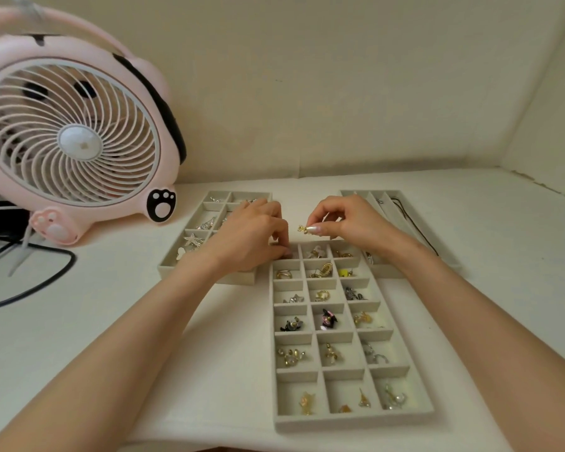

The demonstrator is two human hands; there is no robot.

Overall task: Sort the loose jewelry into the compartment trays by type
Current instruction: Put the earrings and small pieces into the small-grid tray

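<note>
free: bare tabletop [509,256] right of necklace tray [362,195] | blocked: fan [72,132] (cable [46,282] too) at left

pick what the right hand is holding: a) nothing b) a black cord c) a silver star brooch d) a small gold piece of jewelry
d: the right hand pinches a small gold piece between thumb and fingertips, held up in the air near the far end of the middle tray.
</note>
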